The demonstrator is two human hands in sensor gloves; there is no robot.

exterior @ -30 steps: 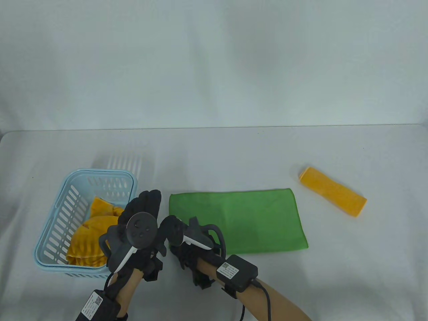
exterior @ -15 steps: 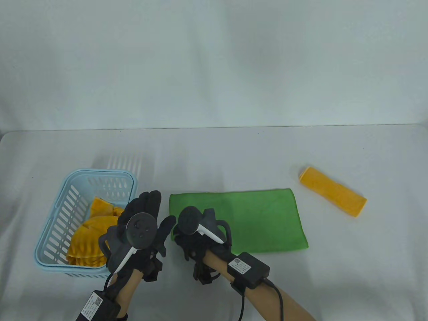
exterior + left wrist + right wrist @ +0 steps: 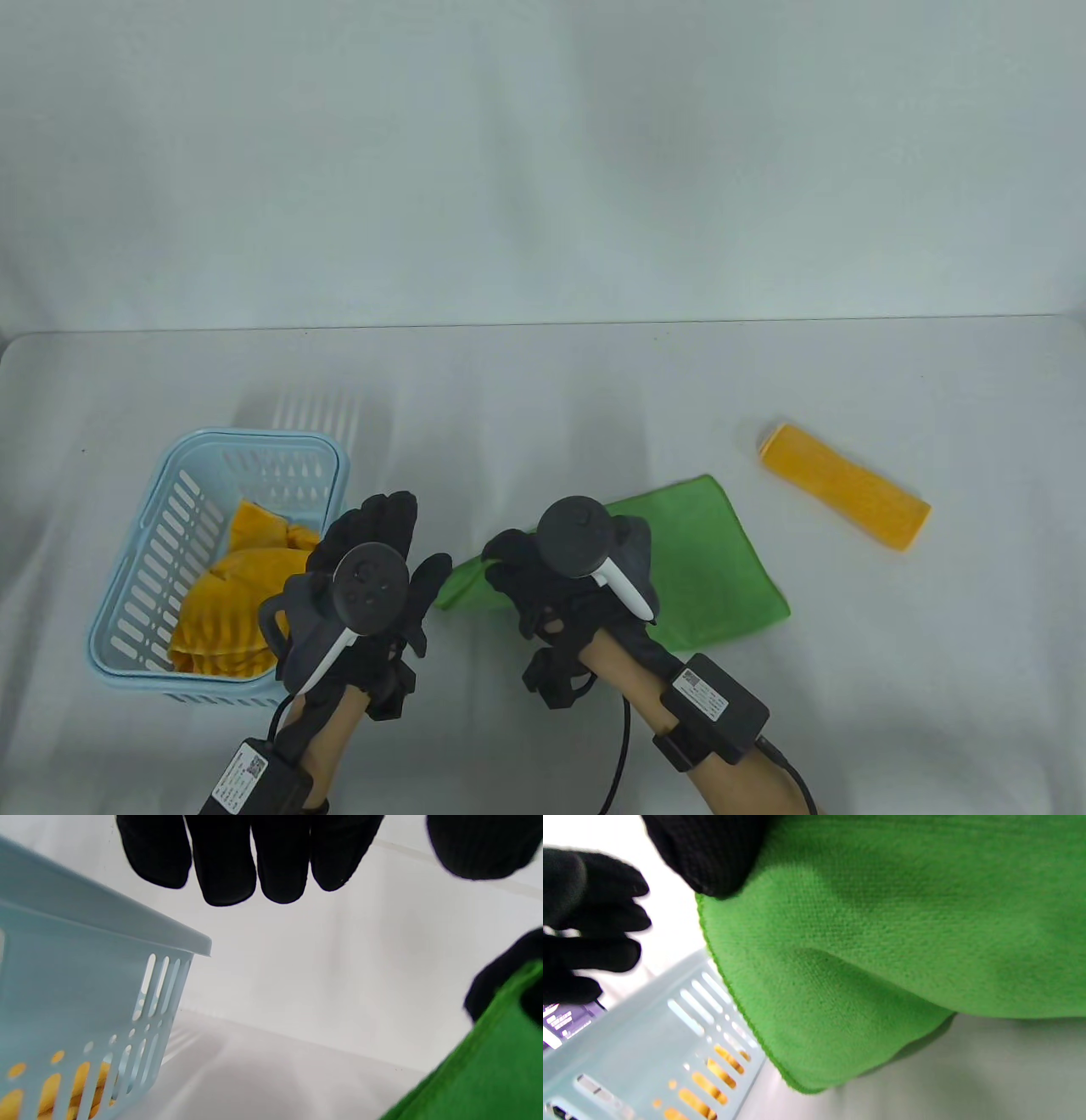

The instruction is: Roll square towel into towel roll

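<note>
Green towel (image 3: 704, 560) lies folded on the surface (image 3: 594, 390), right of centre, its left end lifted off the surface and draping from the right hand (image 3: 564, 586). Soft microfibre, light, limp: judged to sag and crease wherever unsupported, no stiffness to hold an edge, some grip from the nap so unlikely to slip out. In the right wrist view the cloth (image 3: 882, 942) hangs in a loose fold under a black fingertip (image 3: 712, 853), so the right hand grips the left edge, fingers closed on it. Best hold looks like the short edge near both corners, pinched evenly, so the roll starts straight; one-corner hold would skew it. Left hand (image 3: 373, 577) hovers just beside the lifted end, fingers (image 3: 229, 857) spread, holding nothing. Blue basket (image 3: 153, 543) with orange cloths (image 3: 229, 594) sits left of the hands. Finished orange roll (image 3: 844, 486) lies well apart to the right.
</note>
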